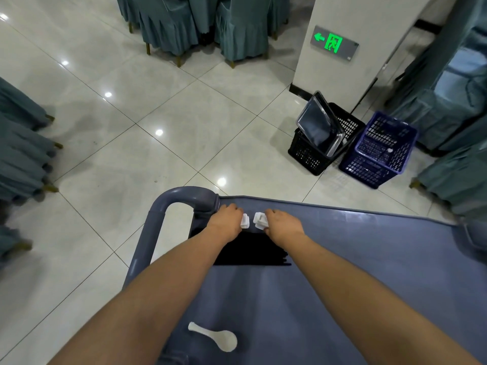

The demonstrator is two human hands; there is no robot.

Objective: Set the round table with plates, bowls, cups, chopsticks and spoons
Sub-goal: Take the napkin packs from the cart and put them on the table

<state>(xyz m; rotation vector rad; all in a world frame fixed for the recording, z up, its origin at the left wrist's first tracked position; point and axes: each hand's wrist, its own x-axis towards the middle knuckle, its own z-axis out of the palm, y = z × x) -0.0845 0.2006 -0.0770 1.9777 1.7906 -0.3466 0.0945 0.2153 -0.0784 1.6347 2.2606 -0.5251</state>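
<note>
Two hands: left hand (227, 217) clutches small white ceramic pieces (245, 221); right hand (283, 224) clutches more (259, 220).
Black chopsticks bundle (253, 250): on blue-grey plastic cart (369, 259), under the wrists.
White ceramic spoon (220, 337): cart's near edge.

On the cart (342, 272), a spoon (214, 338) lies nearest; chopsticks (250, 250) farther; two crates (379, 151) beyond on the floor (158, 114), right.

There is a single wide-angle view, worn on the person's head and tilted steeply forward and down. It looks close over the flat blue-grey plastic cart top (342, 272), both forearms stretching away from the lens. Farther off it takes in the glossy pale tiled floor (158, 114), its lines bowed towards the frame edges.
</note>
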